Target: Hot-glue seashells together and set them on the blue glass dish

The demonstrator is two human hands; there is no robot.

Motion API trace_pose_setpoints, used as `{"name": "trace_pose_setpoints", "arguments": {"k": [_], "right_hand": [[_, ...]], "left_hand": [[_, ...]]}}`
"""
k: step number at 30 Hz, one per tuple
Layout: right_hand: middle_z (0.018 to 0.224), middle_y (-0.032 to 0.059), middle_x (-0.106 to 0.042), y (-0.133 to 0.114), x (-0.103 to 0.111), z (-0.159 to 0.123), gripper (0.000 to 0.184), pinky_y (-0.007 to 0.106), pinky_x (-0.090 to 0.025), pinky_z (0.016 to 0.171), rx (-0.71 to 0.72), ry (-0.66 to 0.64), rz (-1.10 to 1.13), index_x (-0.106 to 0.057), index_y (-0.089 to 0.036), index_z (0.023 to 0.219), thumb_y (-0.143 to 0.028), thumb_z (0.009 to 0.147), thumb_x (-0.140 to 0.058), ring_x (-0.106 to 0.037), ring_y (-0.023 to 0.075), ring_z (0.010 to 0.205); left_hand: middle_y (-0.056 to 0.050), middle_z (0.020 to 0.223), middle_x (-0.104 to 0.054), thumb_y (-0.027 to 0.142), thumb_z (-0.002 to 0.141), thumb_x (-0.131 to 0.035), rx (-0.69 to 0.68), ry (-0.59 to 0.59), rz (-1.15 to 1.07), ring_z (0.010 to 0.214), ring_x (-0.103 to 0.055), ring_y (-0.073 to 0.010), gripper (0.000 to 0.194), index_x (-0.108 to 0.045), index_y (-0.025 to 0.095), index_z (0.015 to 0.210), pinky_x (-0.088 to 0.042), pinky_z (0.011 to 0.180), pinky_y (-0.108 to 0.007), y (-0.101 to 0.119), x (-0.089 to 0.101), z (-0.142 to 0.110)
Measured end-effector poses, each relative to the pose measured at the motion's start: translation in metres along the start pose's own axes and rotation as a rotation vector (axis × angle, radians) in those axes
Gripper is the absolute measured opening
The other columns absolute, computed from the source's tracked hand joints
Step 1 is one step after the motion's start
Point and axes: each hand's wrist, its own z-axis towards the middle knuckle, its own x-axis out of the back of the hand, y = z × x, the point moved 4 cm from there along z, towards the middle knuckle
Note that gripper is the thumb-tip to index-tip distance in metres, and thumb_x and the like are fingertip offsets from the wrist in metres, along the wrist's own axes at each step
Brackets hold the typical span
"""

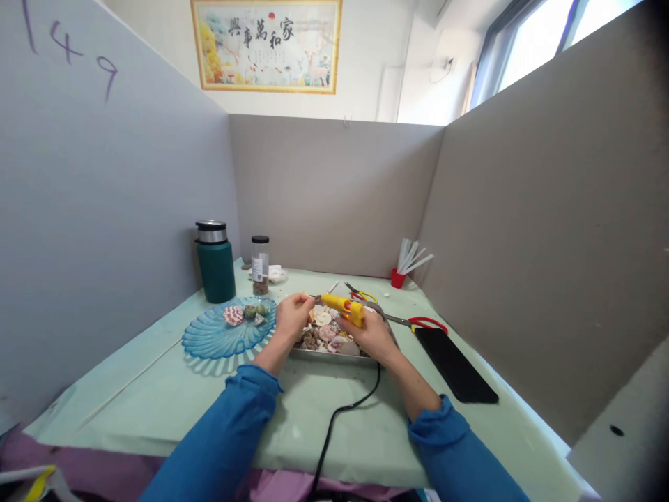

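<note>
A yellow hot glue gun [339, 302] is gripped in my right hand [372, 335], its nozzle pointing left. My left hand [293, 317] is closed in a pinch close to the nozzle tip; whatever it holds is too small to make out. Below both hands lies a metal tray [334, 357] filled with seashells [329, 333] of several kinds. The gun's black cord [339, 411] runs over the tray's front and down the table. Left of my left hand is a blue scalloped glass plate [209, 341] bearing a striped scallop shell [233, 316] and green shells [251, 312].
At the left stand a teal bottle [216, 272] and a clear jar [260, 268]. Behind the tray lie yellow-and-red-handled pliers [364, 295]. Red-handled scissors [427, 323] and a black phone [454, 366] lie right. A red cup [398, 279] holds glue sticks [410, 258]. Grey partitions [334, 188] enclose the table.
</note>
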Motion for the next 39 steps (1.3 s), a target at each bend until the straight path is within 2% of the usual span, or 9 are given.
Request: {"name": "trace_pose_setpoints", "arguments": {"k": [3, 9, 16, 23, 27, 34, 39], "right_hand": [[0.072, 0.0023, -0.066, -0.001, 0.0, -0.001, 0.027, 0.025, -0.041, 0.059, 0.001, -0.009, -0.015, -0.067, -0.017, 0.083, -0.042, 0.078, -0.061, -0.058, 0.0168, 0.064], [0.071, 0.0039, -0.067, 0.007, 0.001, 0.001, 0.032, 0.026, -0.043, 0.059, -0.086, 0.076, 0.061, -0.066, -0.014, 0.081, -0.045, 0.076, -0.061, -0.059, 0.018, 0.066], [0.069, 0.0008, -0.064, -0.003, 0.001, -0.001, 0.027, 0.024, -0.041, 0.06, 0.003, -0.002, 0.014, -0.067, -0.016, 0.08, -0.043, 0.078, -0.061, -0.056, 0.0153, 0.063], [0.072, 0.0042, -0.066, 0.005, 0.0, 0.001, 0.033, 0.026, -0.044, 0.06, -0.036, 0.059, 0.094, -0.066, -0.014, 0.082, -0.045, 0.077, -0.06, -0.057, 0.0173, 0.065], [0.073, 0.0051, -0.066, 0.009, 0.0, 0.002, 0.032, 0.026, -0.043, 0.06, -0.082, 0.099, 0.056, -0.066, -0.013, 0.082, -0.045, 0.076, -0.061, -0.058, 0.0183, 0.067], [0.073, 0.0018, -0.066, -0.003, -0.002, 0.0, 0.029, 0.025, -0.041, 0.06, 0.002, -0.037, 0.013, -0.066, -0.016, 0.085, -0.044, 0.078, -0.06, -0.058, 0.0166, 0.065], [0.067, 0.0023, -0.065, 0.001, 0.001, 0.001, 0.03, 0.025, -0.039, 0.057, -0.072, 0.069, -0.052, -0.066, -0.015, 0.077, -0.045, 0.077, -0.06, -0.056, 0.0164, 0.062]], "left_hand": [[0.004, 0.038, -0.054, 0.038, 0.072, -0.056, -0.006, 0.002, 0.008, 0.039, -0.05, -0.0117, 0.023, -0.065, 0.018, 0.067, -0.039, 0.047, -0.021, 0.0, 0.0, 0.0], [0.004, 0.038, -0.054, 0.038, 0.073, -0.055, -0.016, 0.004, 0.018, 0.039, -0.05, -0.0113, 0.023, -0.065, 0.018, 0.067, -0.039, 0.048, -0.021, -0.002, -0.001, 0.002], [0.004, 0.039, -0.053, 0.04, 0.073, -0.056, -0.017, -0.002, 0.005, 0.039, -0.05, -0.0115, 0.024, -0.065, 0.018, 0.068, -0.039, 0.047, -0.021, -0.001, 0.0, 0.001], [0.004, 0.038, -0.054, 0.039, 0.072, -0.055, -0.001, 0.024, 0.013, 0.041, -0.053, -0.0125, 0.023, -0.065, 0.018, 0.068, -0.04, 0.049, -0.021, -0.002, 0.001, 0.001], [0.004, 0.039, -0.054, 0.039, 0.072, -0.055, -0.011, 0.02, 0.034, 0.039, -0.051, -0.0117, 0.023, -0.065, 0.019, 0.067, -0.04, 0.049, -0.021, 0.001, 0.001, 0.0], [0.005, 0.038, -0.052, 0.037, 0.073, -0.055, -0.024, 0.011, 0.038, 0.04, -0.051, -0.0116, 0.022, -0.065, 0.019, 0.068, -0.039, 0.049, -0.021, 0.004, 0.001, -0.002], [0.005, 0.038, -0.052, 0.036, 0.073, -0.054, -0.038, 0.01, 0.027, 0.04, -0.051, -0.0117, 0.021, -0.064, 0.019, 0.066, -0.039, 0.05, -0.021, 0.006, 0.002, -0.002]]}}
